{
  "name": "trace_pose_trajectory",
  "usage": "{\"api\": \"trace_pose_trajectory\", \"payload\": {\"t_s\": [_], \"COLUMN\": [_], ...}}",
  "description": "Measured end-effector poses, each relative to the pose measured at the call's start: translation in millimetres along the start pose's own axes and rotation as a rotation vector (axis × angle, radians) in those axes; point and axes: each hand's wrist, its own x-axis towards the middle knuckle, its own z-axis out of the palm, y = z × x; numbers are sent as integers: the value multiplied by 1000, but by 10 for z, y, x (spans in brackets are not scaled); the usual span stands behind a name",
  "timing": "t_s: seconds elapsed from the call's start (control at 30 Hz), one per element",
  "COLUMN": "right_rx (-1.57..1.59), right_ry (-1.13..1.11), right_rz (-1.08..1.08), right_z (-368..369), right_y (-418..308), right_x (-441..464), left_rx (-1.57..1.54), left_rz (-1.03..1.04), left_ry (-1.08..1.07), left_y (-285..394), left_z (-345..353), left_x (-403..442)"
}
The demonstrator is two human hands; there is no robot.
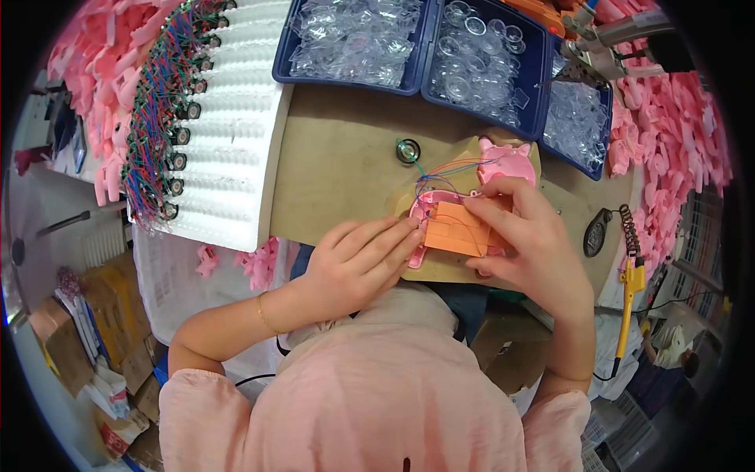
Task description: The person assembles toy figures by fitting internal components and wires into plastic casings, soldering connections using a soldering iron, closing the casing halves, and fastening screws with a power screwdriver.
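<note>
A pink plastic toy shell [417,256] with an animal-shaped head part [506,162] lies in a tan holder [440,275] before me. Over the shell's body sits an orange plastic box [452,228]. My right hand [535,244] grips this box between its fingers and thumb at the right side. My left hand [358,259] lies flat, fingers stretched out and close together, their tips at the shell's left edge. Red, blue and green wires [452,167] loop above the box, and a small round speaker [407,151] rests on the table at the end of a green wire.
Blue bins [417,88] of clear plastic parts line the table's back. At left, a white foam tray [236,157] carries several wired speakers [179,161]. Pink shells [668,134] pile up on both sides. A yellow-handled tool [627,307] hangs from a coil at right.
</note>
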Motion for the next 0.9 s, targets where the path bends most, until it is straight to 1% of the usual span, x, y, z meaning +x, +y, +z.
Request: {"api": "trace_pose_trajectory", "payload": {"t_s": [0.07, 0.13, 0.23, 0.3, 0.33, 0.37, 0.4, 0.43, 0.47, 0.5, 0.57, 0.6, 0.63, 0.67, 0.73, 0.8, 0.87, 0.9], "right_rx": [-38, -70, -73, -80, -91, -107, -156, -196, -202, -199, -316, -312, -309, -256, -199, -109, -61, -11], "right_ry": [-37, 83, 82, 136, 174, 181, 242, 302, 323, 328, 340, 404, 408, 418, 433, 342, 341, 331], "right_rz": [-17, -61, -52, -42, -49, -34, 53, 137, 96, 105, -7, -40, -39, -16, -8, 64, 42, 28], "right_z": [28, 185, 192, 132, 86, 46, 15, 4, 25, 92, 263, 346, 365, 380, 355, 247, 135, 83], "right_y": [11, 83, 96, 61, 52, 73, 108, 137, 147, 147, 199, 240, 274, 297, 309, 279, 320, 328], "right_x": [-11, -71, -76, -112, -143, -223, -323, -389, -379, -392, -407, -430, -426, -420, -386, -353, -258, -196], "left_rx": [38, 90, 66, -151, -165, -112, -55, -60, -47, -33, -23, 36, 95, 54, 46, 41, -7, 8], "left_rz": [12, 13, 38, -81, -57, -34, -21, -19, 45, 112, 157, 182, 207, 185, 183, 190, 123, 125], "left_ry": [-12, -14, -49, -144, -142, -126, -108, -102, -132, -165, -210, -179, -147, -188, -187, -181, -103, -100], "left_y": [34, 26, 18, -7, -34, -68, -85, -67, -25, 18, 62, 99, 120, 114, 102, 121, 150, 116], "left_z": [12, 23, -14, -125, -178, -235, -263, -248, -211, -170, 0, 50, 62, 35, 72, 73, 49, -8], "left_x": [-25, -34, -26, 94, 194, 311, 415, 528, 652, 736, 698, 651, 644, 672, 666, 684, 700, 684]}}
